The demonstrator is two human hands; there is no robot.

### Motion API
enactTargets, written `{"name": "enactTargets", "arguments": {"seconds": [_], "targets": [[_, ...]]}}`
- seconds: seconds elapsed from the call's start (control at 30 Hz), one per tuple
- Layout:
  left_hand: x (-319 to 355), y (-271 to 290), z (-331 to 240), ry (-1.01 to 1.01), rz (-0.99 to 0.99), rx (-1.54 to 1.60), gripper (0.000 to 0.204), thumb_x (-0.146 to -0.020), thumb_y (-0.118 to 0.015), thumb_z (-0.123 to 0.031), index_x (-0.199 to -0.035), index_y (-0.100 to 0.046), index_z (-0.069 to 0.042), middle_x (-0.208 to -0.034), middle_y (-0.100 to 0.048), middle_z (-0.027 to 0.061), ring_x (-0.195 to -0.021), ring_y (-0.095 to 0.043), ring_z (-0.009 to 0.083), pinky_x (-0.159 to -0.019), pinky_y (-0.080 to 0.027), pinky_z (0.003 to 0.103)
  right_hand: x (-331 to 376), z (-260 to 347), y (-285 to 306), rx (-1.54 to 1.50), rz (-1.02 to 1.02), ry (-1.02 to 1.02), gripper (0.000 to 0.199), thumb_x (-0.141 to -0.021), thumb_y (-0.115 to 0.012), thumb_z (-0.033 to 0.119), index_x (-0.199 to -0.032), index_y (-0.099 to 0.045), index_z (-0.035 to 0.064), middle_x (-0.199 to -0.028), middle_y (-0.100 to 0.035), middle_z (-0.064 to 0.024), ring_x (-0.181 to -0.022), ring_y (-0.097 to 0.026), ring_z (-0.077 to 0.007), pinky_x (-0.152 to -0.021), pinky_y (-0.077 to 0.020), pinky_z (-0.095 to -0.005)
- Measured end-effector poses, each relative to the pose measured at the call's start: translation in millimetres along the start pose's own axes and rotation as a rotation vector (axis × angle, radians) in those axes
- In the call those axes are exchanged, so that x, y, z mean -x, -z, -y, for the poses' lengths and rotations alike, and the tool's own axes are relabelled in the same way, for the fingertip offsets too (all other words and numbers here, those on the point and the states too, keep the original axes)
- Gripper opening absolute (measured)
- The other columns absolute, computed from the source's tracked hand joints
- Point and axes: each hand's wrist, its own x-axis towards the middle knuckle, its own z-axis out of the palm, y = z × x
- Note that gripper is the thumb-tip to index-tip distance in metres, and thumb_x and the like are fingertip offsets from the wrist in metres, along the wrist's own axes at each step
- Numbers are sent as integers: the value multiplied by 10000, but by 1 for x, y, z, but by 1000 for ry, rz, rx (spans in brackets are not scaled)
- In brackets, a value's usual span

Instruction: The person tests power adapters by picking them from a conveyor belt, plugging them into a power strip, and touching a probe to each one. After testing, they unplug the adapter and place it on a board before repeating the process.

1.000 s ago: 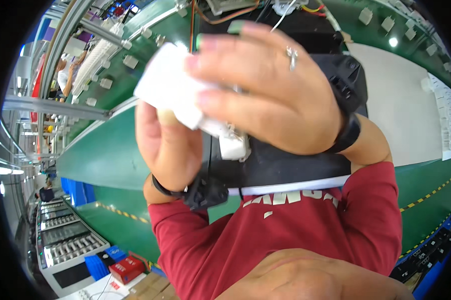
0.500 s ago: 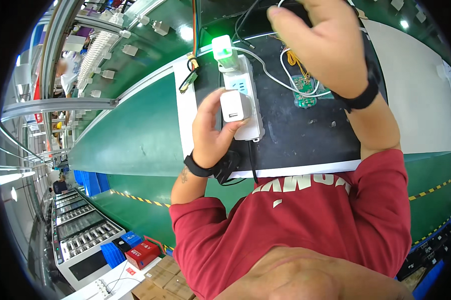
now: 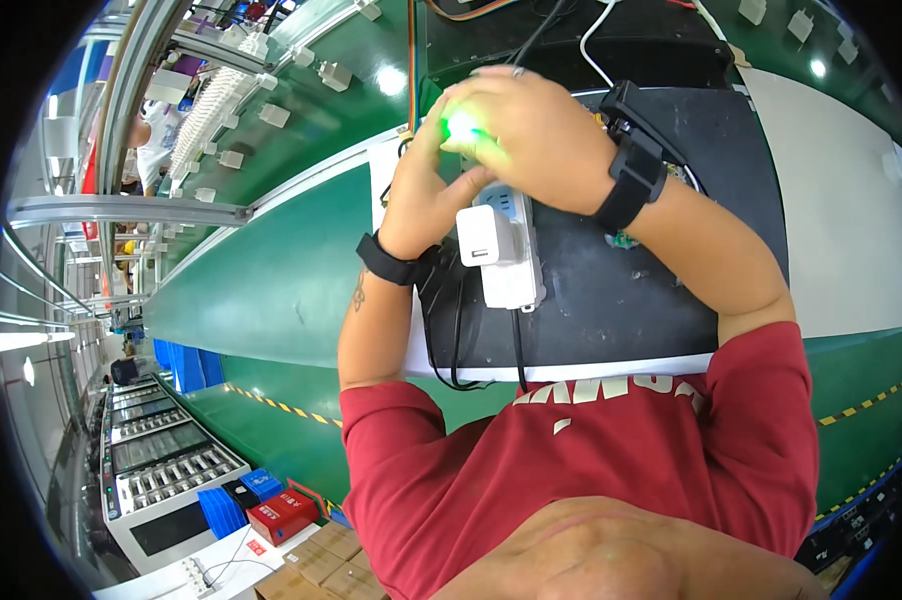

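Both hands meet around a white plug-in charger [image 3: 459, 128] that glows bright green at the far end of a white power strip [image 3: 516, 285]. My left hand [image 3: 423, 195] closes on its left side, the thumb reaching across below. From the right, my right hand [image 3: 536, 135] covers most of it with bent fingers. Hands and glare hide the charger's body and the far end of the strip. Nearer to me, a second white charger [image 3: 483, 237] with a USB port sits on the strip, no hand holding it. A small piece of the green circuit board [image 3: 623, 240] shows beneath my right wrist.
A black mat [image 3: 631, 310] lies under the strip, with black cables [image 3: 457, 340] at its near left. Beyond it stands a black box [image 3: 581, 50] with cables. To the right is a white board [image 3: 831, 200]; a green work surface [image 3: 261, 265] stretches left.
My right hand has come down and left onto the glowing charger. My left hand has let go of the nearer charger and moved up to the glowing one.
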Motion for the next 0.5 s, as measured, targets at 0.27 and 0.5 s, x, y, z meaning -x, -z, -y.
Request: {"name": "enactTargets", "arguments": {"seconds": [0.27, 0.5], "targets": [[-4, -8, 7, 44, -4, 75, 570, -695, -734, -127, -1167, -460, 38, -1022, -598, 128, -963, -577, 203, -839, -433, 290, -11, 21, 37, -423, -207, -155, 177, -881, -494, 157, -877, -574, -1, -812, -638, -98, -710, -628, -182, -638, -485, -244], [-5, -8, 12, 10, -44, 230, 496, -711, -667, -23, -1155, -454, 34, -1031, -585, 131, -970, -576, 193, -878, -430, 299, 22, 63, 24, -378, 206, -171, 85, -776, -613, 117, -771, -591, 35, -876, -633, -85, -832, -589, -250, -780, -417, -325]]}}
